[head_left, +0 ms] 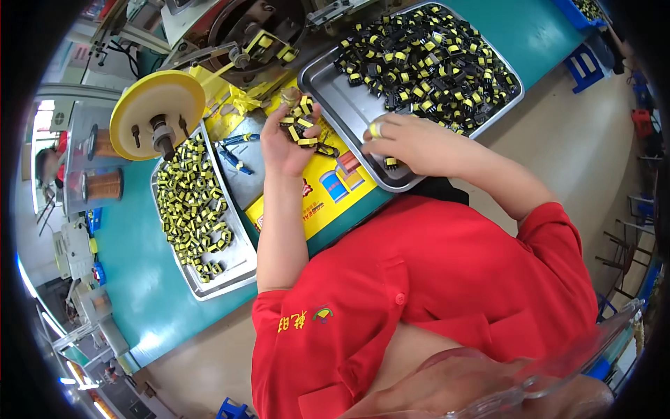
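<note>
1. The left hand [283, 148], at the upper centre of the frame, is cupped, its fingers curled around a small cluster of yellow-and-black parts [299, 127].
2. The right hand [415, 143], right of centre, is over the lower end of a metal tray [335, 101], fingers bent and close together. A yellow patch shows at them; whether they pinch a part, one cannot tell.
3. A lone part [391, 163] lies in that tray just below the right hand, apart from the dark heap [426, 70] at the upper right.
4. More yellow-banded pieces [188, 209] fill a second tray [239, 260] on the green desk [136, 279], left of centre.
5. Each piece is likely light yet dense for its size, stiff and blocky, with a smooth yellow band that may slip a little.
6. The sides of the block seem the safest hold, between thumb and forefinger; the lone part appears to have thin pins, which could bend if squeezed.
</note>
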